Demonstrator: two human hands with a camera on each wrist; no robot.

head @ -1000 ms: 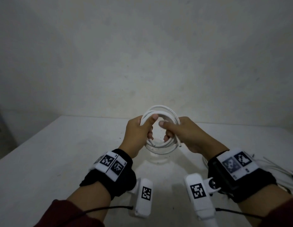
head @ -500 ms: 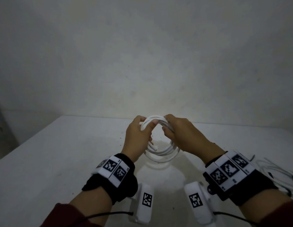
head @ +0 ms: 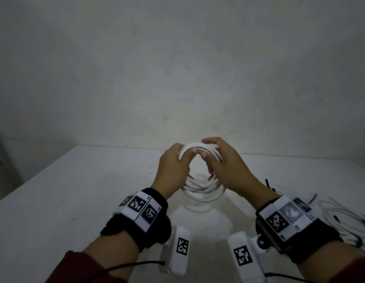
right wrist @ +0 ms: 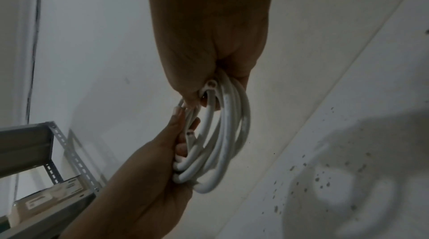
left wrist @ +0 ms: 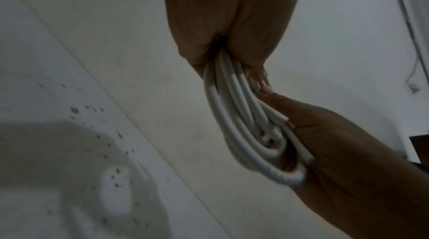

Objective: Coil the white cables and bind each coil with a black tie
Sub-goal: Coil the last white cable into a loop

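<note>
A white cable coil [head: 200, 196] of several loops stands upright just above the white table [head: 75, 201], held between both hands. My left hand [head: 185, 155] grips the coil's upper left, thumb laid over the strands. My right hand [head: 208, 152] grips the upper right, fingers arched over the top. In the left wrist view the coil [left wrist: 234, 114] runs from my left hand [left wrist: 232, 22] down into the right hand [left wrist: 336, 151]. In the right wrist view my right hand [right wrist: 209, 32] closes round the coil [right wrist: 228, 133], with a cut cable end showing. A black tie [head: 269, 184] lies beside my right forearm.
More loose white cables [head: 340, 217] and another black tie [head: 313, 198] lie at the table's right edge. A plain wall rises right behind the table. A grey metal rack [right wrist: 46, 151] stands off to the left, seen in the right wrist view.
My right hand has slid from the coil's right side up over its top. The left hand has shifted slightly upward, and the coil now hangs a bit lower toward the table.
</note>
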